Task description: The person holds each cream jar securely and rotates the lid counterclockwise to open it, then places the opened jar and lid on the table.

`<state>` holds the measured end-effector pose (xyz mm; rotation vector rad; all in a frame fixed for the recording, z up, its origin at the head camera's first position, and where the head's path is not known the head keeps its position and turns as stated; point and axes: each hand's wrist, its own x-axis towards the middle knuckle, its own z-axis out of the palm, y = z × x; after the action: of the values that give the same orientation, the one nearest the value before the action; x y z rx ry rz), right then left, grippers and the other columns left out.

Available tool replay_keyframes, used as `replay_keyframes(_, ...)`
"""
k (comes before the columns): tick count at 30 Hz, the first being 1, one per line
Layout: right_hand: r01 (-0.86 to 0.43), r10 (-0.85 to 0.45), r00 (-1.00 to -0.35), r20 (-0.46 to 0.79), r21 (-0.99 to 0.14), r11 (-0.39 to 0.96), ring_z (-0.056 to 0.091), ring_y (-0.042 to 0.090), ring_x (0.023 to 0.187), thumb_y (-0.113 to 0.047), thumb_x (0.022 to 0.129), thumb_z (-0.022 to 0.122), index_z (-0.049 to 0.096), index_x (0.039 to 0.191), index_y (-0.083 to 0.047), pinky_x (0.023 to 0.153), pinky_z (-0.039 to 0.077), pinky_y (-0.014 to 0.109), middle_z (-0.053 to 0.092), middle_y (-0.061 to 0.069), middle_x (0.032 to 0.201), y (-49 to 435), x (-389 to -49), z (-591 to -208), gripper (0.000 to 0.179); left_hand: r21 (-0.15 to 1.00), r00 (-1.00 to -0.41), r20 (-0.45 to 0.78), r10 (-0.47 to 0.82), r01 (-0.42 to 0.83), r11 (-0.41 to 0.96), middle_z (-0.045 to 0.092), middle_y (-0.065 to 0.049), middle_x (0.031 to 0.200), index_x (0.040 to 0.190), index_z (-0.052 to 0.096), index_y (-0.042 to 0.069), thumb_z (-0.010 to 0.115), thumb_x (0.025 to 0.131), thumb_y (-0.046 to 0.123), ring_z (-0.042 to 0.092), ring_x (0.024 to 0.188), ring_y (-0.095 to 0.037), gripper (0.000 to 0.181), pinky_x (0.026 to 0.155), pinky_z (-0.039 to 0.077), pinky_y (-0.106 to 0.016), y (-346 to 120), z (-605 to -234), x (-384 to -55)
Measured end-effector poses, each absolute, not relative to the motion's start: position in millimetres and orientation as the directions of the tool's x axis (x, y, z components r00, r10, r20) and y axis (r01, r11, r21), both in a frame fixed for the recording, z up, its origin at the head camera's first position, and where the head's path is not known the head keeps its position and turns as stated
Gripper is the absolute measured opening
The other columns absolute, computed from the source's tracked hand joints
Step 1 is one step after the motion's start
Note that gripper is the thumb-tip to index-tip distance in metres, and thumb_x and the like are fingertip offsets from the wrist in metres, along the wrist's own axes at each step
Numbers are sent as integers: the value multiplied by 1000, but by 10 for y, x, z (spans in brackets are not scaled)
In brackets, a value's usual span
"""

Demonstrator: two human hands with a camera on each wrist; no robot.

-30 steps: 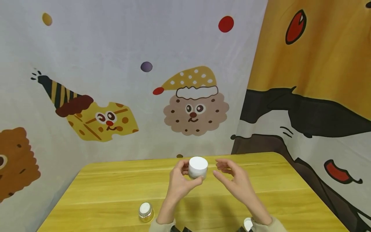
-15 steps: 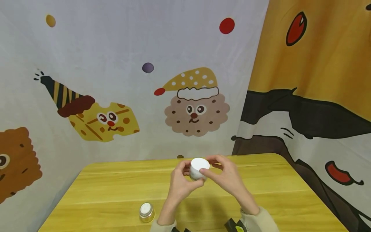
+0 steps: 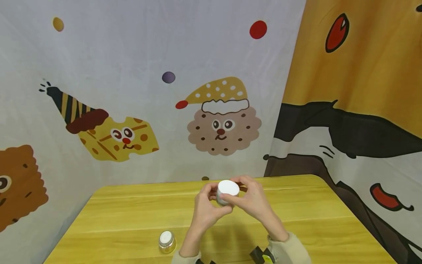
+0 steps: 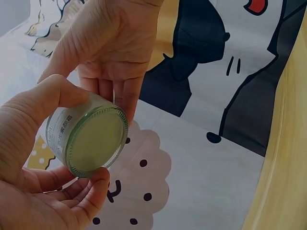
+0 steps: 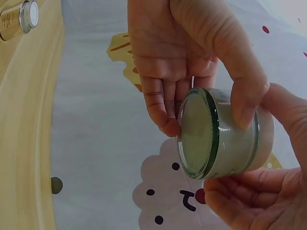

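A cosmetic jar with a white lid (image 3: 229,187) is held up above the table, lid upward in the head view. My left hand (image 3: 207,209) grips its glass body (image 5: 235,139), thumb on one side and fingers on the other. My right hand (image 3: 254,201) has its thumb and fingers round the lid end from the right. The greenish ribbed glass base (image 4: 98,139) faces the left wrist camera, with small dark print on the jar's side. My fingers hide part of the lid's rim.
A smaller gold-tinted jar with a white top (image 3: 166,242) stands on the yellow wood-grain table (image 3: 125,216), left of my left forearm. Behind the table's far edge hangs a cartoon-printed curtain (image 3: 132,73).
My right hand has come in from the right and taken hold of the jar's lid. My left hand keeps its grip. A small white round thing by the right sleeve has gone from view.
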<state>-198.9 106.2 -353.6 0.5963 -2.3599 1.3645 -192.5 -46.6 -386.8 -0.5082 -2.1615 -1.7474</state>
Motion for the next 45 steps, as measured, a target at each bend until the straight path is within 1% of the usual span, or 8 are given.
replay_keyframes(7, -586, -242, -808, 537, -691, 423, 58, 17, 83, -12, 68, 83, 67, 92, -4, 73, 54, 30, 62, 3, 91, 1093, -2028, -3571, 30, 859, -880, 465, 96, 475, 193, 61, -4, 96, 103, 63, 2, 80, 64, 9, 57, 82, -15, 43, 72, 49, -26, -486, -3862, -1912)
replay_keyframes(13, -558, -270, -830, 489, -734, 387, 59, 15, 85, -18, 68, 84, 68, 95, -7, 77, 54, 31, 63, 1, 94, 1122, -2033, -3573, 33, 844, -865, 490, 113, 502, 187, 62, -4, 96, 103, 64, 3, 81, 63, 9, 57, 82, -15, 43, 71, 50, -27, -498, -3863, -1901)
replay_keyframes(19, -543, -330, -833, 445, -773, 327, 58, 19, 87, -14, 73, 80, 68, 100, -4, 75, 54, 30, 63, 7, 100, 1169, -2049, -3584, 32, 850, -869, 476, 136, 494, 180, 62, -3, 96, 105, 65, 4, 81, 65, 11, 57, 81, -14, 44, 70, 51, -26, -508, -3859, -1877)
replay_keyframes(24, -525, -330, -844, 424, -778, 344, 57, 22, 96, -18, 74, 80, 62, 111, -1, 84, 52, 35, 61, 8, 107, 1179, -2028, -3597, 44, 866, -882, 450, 139, 469, 176, 62, -5, 98, 106, 64, 2, 80, 65, 10, 58, 83, -15, 45, 72, 50, -27, -517, -3865, -1871)
replay_keyframes(30, -525, -265, -850, 455, -777, 348, 57, 22, 96, -19, 69, 83, 59, 100, -6, 88, 50, 37, 60, 5, 102, 1161, -2008, -3609, 41, 872, -889, 437, 134, 456, 181, 62, -6, 98, 105, 63, 1, 80, 65, 11, 58, 83, -15, 44, 73, 49, -26, -517, -3866, -1883)
replay_keyframes(38, -587, -410, -781, 471, -777, 226, 54, 20, 99, -9, 80, 73, 63, 111, -3, 86, 50, 32, 58, 10, 110, 1242, -2058, -3626, 33, 879, -894, 429, 127, 446, 168, 62, -6, 98, 105, 64, 1, 80, 65, 12, 58, 82, -15, 45, 72, 49, -26, -525, -3878, -1877)
replay_keyframes(42, -612, -481, -735, 478, -773, 167, 53, 17, 102, -3, 85, 66, 58, 119, 3, 87, 50, 33, 56, 14, 116, 1274, -2077, -3621, 36, 881, -892, 431, 141, 449, 151, 62, -7, 98, 106, 63, 1, 79, 66, 11, 58, 82, -15, 44, 72, 50, -27, -525, -3888, -1879)
replay_keyframes(45, -609, -481, -739, 472, -773, 177, 53, 21, 106, -5, 85, 66, 54, 125, 4, 90, 48, 37, 54, 16, 119, 1276, -2075, -3619, 43, 879, -890, 435, 138, 453, 149, 62, -7, 99, 106, 63, 1, 79, 66, 10, 58, 82, -15, 44, 72, 50, -27, -522, -3892, -1883)
